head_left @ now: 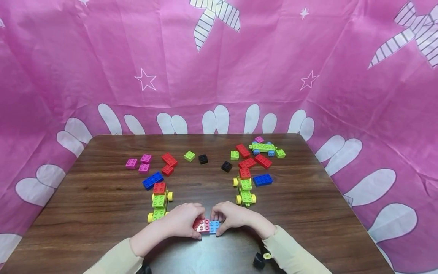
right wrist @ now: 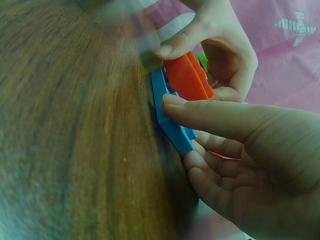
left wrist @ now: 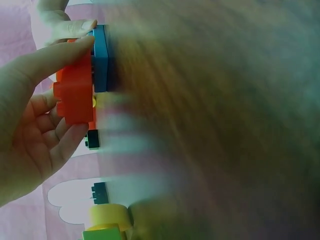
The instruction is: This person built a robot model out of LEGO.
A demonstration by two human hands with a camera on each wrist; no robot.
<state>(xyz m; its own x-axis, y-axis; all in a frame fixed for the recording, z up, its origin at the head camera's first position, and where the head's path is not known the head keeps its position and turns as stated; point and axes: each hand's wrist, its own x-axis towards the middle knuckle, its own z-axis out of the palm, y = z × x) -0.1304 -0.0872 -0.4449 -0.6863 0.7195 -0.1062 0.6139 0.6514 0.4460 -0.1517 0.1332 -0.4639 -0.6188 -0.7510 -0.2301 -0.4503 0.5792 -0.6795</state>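
At the near middle of the table my left hand grips a red brick between thumb and fingers. Just right of it, my right hand pinches a flat light-blue brick by its sides. The right wrist view shows the blue brick low against the tabletop, the red brick over its far end and the blue studs bare at the near end. In the left wrist view, the red brick overlaps the blue one, and both thumbs press close together there.
Two green wheeled bases with yellow wheels, left and right, carry red bricks. Behind stand a green base with blue wheels and loose bricks, including blue ones and magenta ones. A black object is by the right sleeve.
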